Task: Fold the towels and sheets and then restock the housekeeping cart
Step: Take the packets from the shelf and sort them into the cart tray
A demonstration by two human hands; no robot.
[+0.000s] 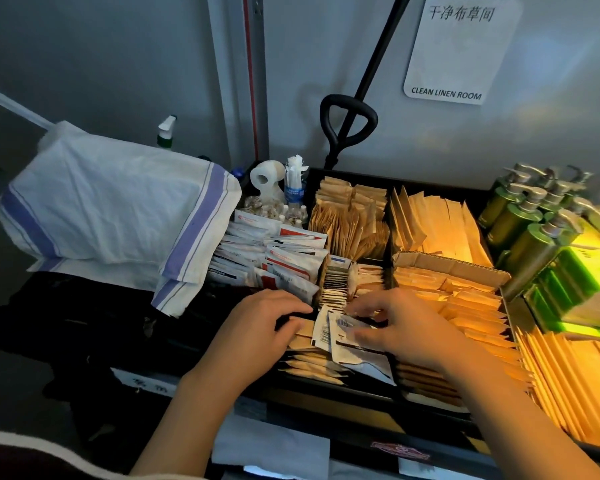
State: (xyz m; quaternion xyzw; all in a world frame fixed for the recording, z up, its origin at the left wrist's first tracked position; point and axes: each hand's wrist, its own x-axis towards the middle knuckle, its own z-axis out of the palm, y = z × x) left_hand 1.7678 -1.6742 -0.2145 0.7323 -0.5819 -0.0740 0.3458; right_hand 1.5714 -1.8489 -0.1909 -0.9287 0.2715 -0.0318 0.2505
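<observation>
Head view, housekeeping cart top tray (343,386), black, divided into compartments. Item: white sachets (347,341) with barcodes, several loose, lying flat across the near-middle compartment close to the tray's front edge, on top of tan paper packets (312,367). Left hand (257,327): fingers curled down onto the packet stack at the left of the sachets, whether its grip closes on anything cannot be told. Right hand (402,323): fingers spread and bent, tips resting on the upper edge of the sachets, thumb on their face; contact looks like a light pinch, judged rather than certain. Handling, by judgement: sachets are very light, thin, flexible and smooth-faced, likely to slide over one another and fan out; best taken as a squared bundle, thumb on one face and fingers on the other, at the long edges, not by a corner. Behind them: upright row of small flat sachets (333,284) in the middle compartment; red-and-white packets (278,261) toward the left edge; tan packets in a cardboard box (451,289) toward the right edge. Folded towel (118,209), white with blue stripes, soft and limp, sits beyond the tray's left edge. Green pump bottles (523,220) stand at the far right corner.
</observation>
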